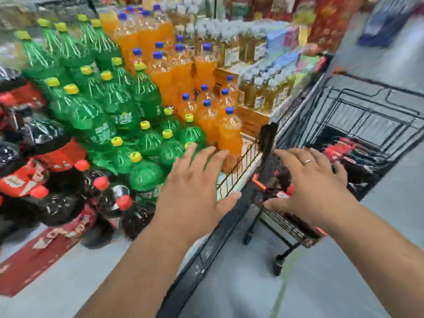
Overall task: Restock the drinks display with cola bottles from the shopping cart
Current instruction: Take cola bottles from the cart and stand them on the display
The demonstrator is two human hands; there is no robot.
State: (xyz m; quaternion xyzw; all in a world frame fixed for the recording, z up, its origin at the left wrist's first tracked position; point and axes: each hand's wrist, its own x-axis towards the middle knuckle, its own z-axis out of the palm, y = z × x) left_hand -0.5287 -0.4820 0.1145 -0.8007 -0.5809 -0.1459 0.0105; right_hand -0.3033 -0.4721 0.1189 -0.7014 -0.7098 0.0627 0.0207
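Dark cola bottles (pixel 57 203) with red caps and red labels stand stacked at the lower left of the drinks display. A black wire shopping cart (pixel 358 115) stands to the right. Inside it lies a pack of cola bottles (pixel 351 154) with red labels. My left hand (pixel 195 187) hovers with fingers spread above the cart's near left corner, holding nothing. My right hand (pixel 314 184), a ring on one finger, reaches with spread fingers over a dark cola bottle (pixel 273 177) in the cart's near end. Whether it touches that bottle is unclear in the blur.
Green soda bottles (pixel 96 106) with yellow caps fill the display's middle, and orange soda bottles (pixel 183 72) with blue caps stand beside them. Shelves of smaller bottles (pixel 259 65) run behind. A red floor mat (pixel 34 260) lies under the cola stack on grey floor (pixel 321 283).
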